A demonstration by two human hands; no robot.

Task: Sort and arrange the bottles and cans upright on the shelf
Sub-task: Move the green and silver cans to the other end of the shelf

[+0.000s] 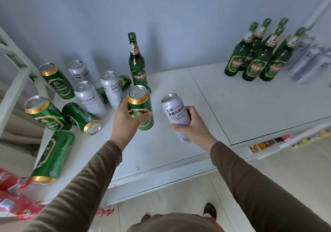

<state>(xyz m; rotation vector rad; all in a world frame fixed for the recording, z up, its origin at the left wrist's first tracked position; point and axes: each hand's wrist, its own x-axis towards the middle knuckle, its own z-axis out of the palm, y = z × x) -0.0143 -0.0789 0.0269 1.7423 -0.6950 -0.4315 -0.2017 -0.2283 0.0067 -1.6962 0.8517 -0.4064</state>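
The left hand (128,117) has its fingers and thumb curled round an upright green beer can (140,107) at the shelf's (250,109) centre. At three o'clock from it, the right hand (192,126) grips a white wheat beer can (176,111), fingers wrapped round its lower half. At nine o'clock stand and lie mixed cans, one fallen green can (81,117) among them. A single green bottle (137,61) stands at twelve o'clock; a bottle cluster (259,56) stands at two o'clock.

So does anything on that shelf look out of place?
Yes. Two green cans lie on their sides at the left: one near the front edge, one among the standing cans. One green bottle stands apart from the bottle group.
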